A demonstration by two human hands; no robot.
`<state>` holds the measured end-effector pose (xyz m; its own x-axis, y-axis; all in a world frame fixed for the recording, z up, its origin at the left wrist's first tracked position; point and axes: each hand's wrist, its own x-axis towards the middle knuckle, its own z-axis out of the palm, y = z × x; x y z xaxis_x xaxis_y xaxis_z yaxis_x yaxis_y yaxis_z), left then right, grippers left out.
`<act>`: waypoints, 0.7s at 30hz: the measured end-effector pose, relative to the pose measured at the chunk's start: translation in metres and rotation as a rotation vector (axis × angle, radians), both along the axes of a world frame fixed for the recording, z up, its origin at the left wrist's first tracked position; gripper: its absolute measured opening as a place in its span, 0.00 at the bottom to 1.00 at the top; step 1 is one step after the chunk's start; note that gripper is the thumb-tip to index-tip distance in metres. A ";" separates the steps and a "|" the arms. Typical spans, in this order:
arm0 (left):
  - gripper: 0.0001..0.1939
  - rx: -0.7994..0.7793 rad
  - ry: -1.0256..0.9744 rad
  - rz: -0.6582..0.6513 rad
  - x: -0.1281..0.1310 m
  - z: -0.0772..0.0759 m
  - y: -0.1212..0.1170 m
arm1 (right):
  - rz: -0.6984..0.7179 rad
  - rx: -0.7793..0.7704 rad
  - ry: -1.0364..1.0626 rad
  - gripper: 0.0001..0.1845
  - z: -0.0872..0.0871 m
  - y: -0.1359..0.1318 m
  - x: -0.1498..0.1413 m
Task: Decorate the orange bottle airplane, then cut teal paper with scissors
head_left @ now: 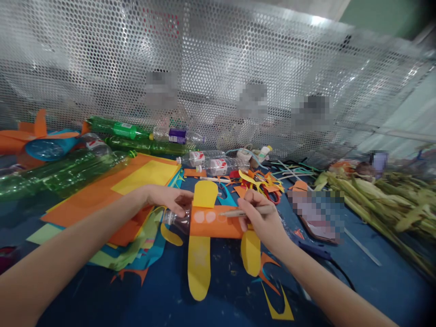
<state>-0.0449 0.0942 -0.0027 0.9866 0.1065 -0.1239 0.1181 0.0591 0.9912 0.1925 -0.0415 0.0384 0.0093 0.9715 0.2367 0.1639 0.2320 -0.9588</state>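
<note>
Orange-wrapped bottle (215, 227) with yellow wings (199, 272)

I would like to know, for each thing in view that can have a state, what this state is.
Wrapped bottle: lying on its side.
Left hand: touching it near the neck.
Pen: in the right hand, tip at the orange wrap.
White ovals: two filled, a third faint.
Paper sheets: stacked unevenly.
Green bottles: lying on their sides.
Phone: lying flat; screen too blurred to tell.
Husks: loosely piled.
</note>
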 end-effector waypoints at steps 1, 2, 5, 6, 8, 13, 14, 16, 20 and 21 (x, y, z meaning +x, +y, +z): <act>0.37 -0.002 0.001 0.006 0.000 0.000 0.000 | -0.001 0.003 -0.001 0.17 0.000 0.000 0.000; 0.37 0.000 0.002 0.011 0.000 0.000 0.000 | -0.002 0.007 -0.003 0.17 -0.001 0.000 0.001; 0.38 0.019 0.008 0.009 0.000 0.000 0.000 | -0.016 0.022 -0.020 0.16 -0.002 0.001 0.002; 0.37 0.023 0.008 0.005 0.000 0.000 0.000 | -0.023 0.026 -0.026 0.16 -0.002 0.001 0.003; 0.37 0.024 0.004 0.001 0.000 0.001 0.000 | -0.036 0.031 -0.034 0.17 -0.003 0.001 0.004; 0.36 0.023 0.008 -0.005 0.000 0.000 0.000 | -0.054 0.044 -0.044 0.18 -0.004 0.002 0.006; 0.36 0.021 0.006 -0.003 0.000 0.000 0.000 | -0.053 0.048 -0.042 0.18 -0.004 0.002 0.006; 0.36 0.017 0.001 0.004 0.000 0.000 0.000 | -0.047 0.054 -0.028 0.18 -0.004 0.002 0.006; 0.37 -0.002 -0.010 0.004 0.001 0.001 -0.002 | -0.023 0.049 -0.030 0.17 -0.004 0.003 0.005; 0.38 -0.006 -0.009 0.007 0.001 0.001 -0.002 | -0.023 0.045 -0.036 0.17 -0.004 0.003 0.005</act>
